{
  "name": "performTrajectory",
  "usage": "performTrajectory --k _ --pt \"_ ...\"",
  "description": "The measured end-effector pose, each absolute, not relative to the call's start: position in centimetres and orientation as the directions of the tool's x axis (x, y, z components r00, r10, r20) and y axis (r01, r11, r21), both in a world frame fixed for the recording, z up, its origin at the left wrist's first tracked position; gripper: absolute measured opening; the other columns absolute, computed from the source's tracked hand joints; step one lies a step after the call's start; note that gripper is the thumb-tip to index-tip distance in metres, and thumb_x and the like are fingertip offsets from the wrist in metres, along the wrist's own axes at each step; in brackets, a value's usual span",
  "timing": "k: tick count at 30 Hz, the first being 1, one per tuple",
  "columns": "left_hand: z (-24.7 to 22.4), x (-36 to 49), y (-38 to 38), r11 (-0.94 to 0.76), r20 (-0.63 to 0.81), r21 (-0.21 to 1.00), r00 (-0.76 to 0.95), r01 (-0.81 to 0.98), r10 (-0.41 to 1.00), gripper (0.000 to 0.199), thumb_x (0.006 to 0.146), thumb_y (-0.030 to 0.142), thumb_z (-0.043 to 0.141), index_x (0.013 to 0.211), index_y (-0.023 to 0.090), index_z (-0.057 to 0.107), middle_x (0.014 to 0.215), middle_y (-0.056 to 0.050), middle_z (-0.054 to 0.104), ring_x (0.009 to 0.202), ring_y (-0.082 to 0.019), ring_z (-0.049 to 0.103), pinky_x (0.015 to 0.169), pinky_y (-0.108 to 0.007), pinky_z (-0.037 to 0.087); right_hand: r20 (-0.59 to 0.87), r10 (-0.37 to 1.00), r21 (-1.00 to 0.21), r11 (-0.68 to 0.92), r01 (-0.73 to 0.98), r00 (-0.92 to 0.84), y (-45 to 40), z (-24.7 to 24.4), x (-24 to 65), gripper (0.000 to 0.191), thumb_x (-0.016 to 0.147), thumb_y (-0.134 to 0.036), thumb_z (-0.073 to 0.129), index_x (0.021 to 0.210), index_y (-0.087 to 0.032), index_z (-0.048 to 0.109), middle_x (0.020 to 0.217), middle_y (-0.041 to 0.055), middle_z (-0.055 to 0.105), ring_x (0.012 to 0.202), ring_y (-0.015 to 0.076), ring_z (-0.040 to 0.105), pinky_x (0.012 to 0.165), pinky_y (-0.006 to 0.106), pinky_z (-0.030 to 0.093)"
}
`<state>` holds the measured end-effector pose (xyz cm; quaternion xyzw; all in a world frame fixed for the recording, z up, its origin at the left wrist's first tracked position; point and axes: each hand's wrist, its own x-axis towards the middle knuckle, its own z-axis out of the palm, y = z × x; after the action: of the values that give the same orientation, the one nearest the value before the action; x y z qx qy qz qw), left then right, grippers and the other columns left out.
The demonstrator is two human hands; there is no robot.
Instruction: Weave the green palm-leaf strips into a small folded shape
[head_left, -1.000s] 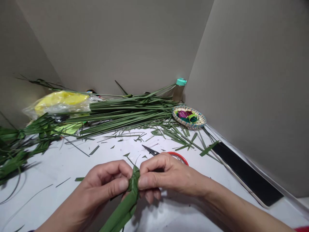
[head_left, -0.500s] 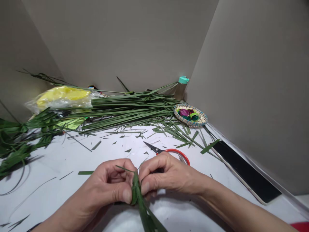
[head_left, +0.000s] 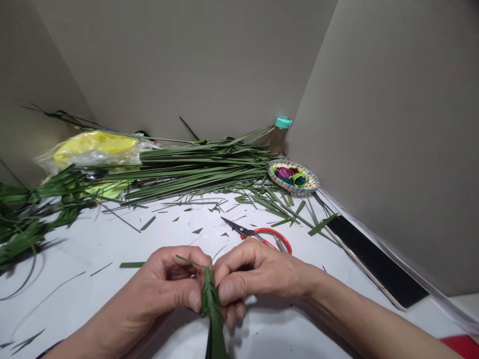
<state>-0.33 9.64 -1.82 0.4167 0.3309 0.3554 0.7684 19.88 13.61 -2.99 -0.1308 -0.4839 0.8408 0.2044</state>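
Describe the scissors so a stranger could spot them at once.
On the white table, find the right hand at the folded leaf. Just beyond that hand lie the scissors, dark blades pointing left and away; red handles set them apart from the green scraps nearby.

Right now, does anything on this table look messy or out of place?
Loose leaf scraps lie strewn across the white table rather than gathered. One leaf strip appears to overlap a corner of the dark-screened device, an odd spot.
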Motion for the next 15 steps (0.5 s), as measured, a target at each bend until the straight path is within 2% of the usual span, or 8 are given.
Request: performTrajectory --k 3,10,15 --pt "-1.8 -0.3 9.5 0.398 -0.212 0.877 0.528 -0.269 0.823 0.013 0.076 0.028 0.090 0.072 0.023 0.079 0.071 -0.004 0.084 0.069 -0.022 0.076 0.066 -0.028 0.055 -0.012 0.440 -0.854 -0.472 -0.220 -0.898 13.6 -3.1 19.7 0.027 0.084 -0.037 0.085 0.078 -0.012 0.075 0.070 -0.0017 0.072 0.059 0.0056 0.067 0.058 0.014 0.053" --pt "-2.7 -0.3 9.2 0.351 -0.172 0.890 0.501 -0.290 0.848 0.020 0.077 0.037 0.090 0.075 0.024 0.075 0.072 -0.003 0.083 0.062 -0.018 0.072 0.059 -0.025 0.051 -0.053 0.462 -0.825 -0.520 -0.222 -0.885 12.9 -3.0 19.5 0.020 0.076 -0.026 0.090 0.077 -0.012 0.075 0.066 -0.0041 0.072 0.056 0.0041 0.065 0.055 0.011 0.051" --pt "-3.2 -0.8 9.1 0.330 -0.179 0.909 0.475 -0.254 0.862 0.024 0.076 0.038 0.090 0.073 0.024 0.071 0.070 -0.002 0.080 0.064 -0.020 0.074 0.059 -0.026 0.052 -0.101 0.499 -0.814 -0.539 -0.217 -0.860 12.3 -2.5 19.2 0.023 0.076 -0.031 0.089 0.079 -0.013 0.076 0.066 -0.0049 0.071 0.055 0.0032 0.065 0.057 0.010 0.052"
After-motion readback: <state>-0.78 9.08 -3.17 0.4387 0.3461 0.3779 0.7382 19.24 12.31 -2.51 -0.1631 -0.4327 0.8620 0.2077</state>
